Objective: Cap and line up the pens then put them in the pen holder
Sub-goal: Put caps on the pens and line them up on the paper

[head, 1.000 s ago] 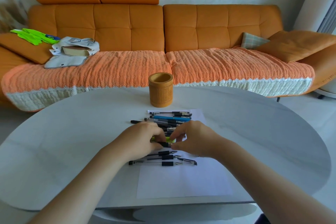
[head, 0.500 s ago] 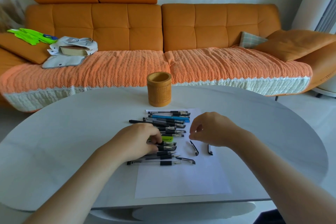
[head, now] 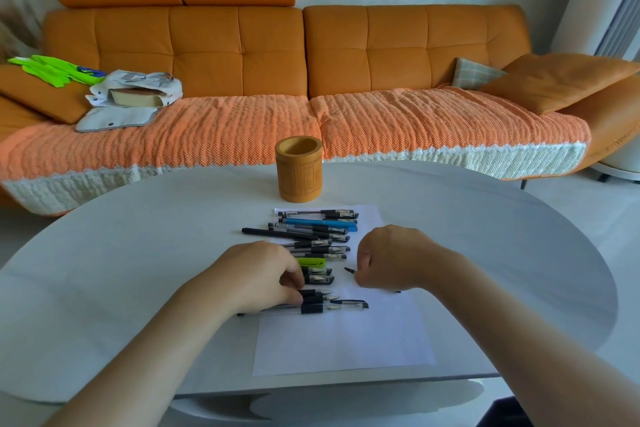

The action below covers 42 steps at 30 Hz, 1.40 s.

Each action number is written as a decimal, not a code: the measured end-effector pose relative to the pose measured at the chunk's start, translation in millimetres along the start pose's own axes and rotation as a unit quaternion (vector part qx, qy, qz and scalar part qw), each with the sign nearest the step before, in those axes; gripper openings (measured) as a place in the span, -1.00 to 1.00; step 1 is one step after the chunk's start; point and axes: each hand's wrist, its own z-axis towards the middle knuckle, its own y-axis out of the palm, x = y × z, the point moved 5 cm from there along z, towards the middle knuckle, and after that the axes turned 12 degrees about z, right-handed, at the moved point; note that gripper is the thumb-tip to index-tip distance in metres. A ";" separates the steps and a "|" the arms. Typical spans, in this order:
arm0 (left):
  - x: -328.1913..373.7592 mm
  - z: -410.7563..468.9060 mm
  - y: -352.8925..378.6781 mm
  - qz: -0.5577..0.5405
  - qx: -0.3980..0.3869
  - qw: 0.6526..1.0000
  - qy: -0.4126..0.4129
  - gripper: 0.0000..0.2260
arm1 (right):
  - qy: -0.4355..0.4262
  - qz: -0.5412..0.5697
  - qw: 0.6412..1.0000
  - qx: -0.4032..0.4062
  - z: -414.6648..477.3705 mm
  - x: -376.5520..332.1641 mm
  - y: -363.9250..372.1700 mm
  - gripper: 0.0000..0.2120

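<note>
Several black pens (head: 317, 241), a blue pen (head: 318, 222) and a green highlighter (head: 311, 261) lie in a rough column on a white paper sheet (head: 343, 340). My left hand (head: 259, 279) rests on the column's left side, fingers and thumb curled round a black pen (head: 317, 279) near its uncapped tip. My right hand (head: 393, 258) is curled just right of the pens and pinches a black pen cap (head: 349, 270), whose end pokes out to the left. Another dark tip (head: 398, 292) shows under that wrist. The brown pen holder (head: 298, 168) stands empty behind the paper.
The round white table (head: 138, 270) carries only the paper, pens and holder. An orange sofa (head: 242, 55) runs behind it, with a bag and book (head: 135, 94) and green gloves (head: 55, 69) on its left end.
My right hand has dropped toward me onto the two loose caps beside the column and closed on one. My left hand has stayed on the pens.
</note>
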 end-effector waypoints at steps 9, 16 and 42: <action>-1.4 -3.9 -6.7 -0.042 0.019 0.999 -0.002 -0.86 | -0.063 0.118 0.988 0.072 3.1 -2.5 -7.6 -0.84; -17.0 -7.5 -17.1 -0.131 0.065 0.989 -0.034 -0.95 | -0.120 0.202 0.968 0.084 6.5 -7.4 -4.7 -0.83; -10.8 -1.3 -16.2 -0.192 0.086 0.978 -0.001 -0.92 | -0.197 0.228 0.948 0.104 3.1 -28.7 -2.7 -0.83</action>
